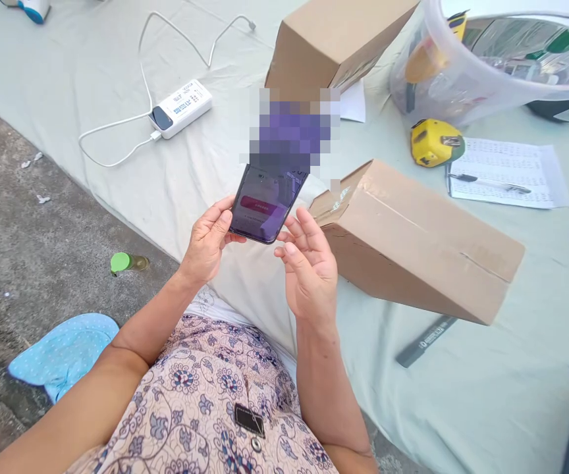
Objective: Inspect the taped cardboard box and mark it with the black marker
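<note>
We hold a phone (265, 204) in our left hand (209, 243), its lit screen facing up. Our right hand (309, 270) sits at its right edge, fingers loose. Just beside it a cardboard box (413, 243) lies on the pale cloth (487, 395), with a yellow tape measure (433, 141) behind.

Dark phone (265, 205), yellow tape measure (431, 142)
</note>
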The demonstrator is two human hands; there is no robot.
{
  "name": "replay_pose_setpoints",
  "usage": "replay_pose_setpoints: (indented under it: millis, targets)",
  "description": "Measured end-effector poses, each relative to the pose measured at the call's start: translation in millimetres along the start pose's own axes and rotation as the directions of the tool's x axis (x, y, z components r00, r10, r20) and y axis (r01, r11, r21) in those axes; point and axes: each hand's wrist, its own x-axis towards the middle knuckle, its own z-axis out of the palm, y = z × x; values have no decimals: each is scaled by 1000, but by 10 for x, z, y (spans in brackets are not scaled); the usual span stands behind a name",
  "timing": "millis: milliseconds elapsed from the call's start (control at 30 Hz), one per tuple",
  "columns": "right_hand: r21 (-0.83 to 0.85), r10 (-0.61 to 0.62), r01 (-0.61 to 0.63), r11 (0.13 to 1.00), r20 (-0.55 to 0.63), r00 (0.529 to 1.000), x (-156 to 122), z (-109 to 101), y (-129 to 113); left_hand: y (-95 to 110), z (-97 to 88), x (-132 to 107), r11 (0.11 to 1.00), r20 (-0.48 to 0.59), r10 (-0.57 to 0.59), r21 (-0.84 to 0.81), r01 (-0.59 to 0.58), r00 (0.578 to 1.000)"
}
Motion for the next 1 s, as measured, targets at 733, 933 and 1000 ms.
replay_pose_setpoints:
  millis: [733,933,1000]
  targets:
    - [36,58,-57,998,-20,998,-18,-30,44,-101,-16,-8,999,-43,-38,-24,37,998]
    - [14,74,-74,997,-25,997,-12,-26,58,-111,-34,-21,998,-63,-53,-23,51,997]
    - [11,73,-73,997,-30,997,-5,-29,63,-122,-48,-21,998,-55,-52,-33,50,997]
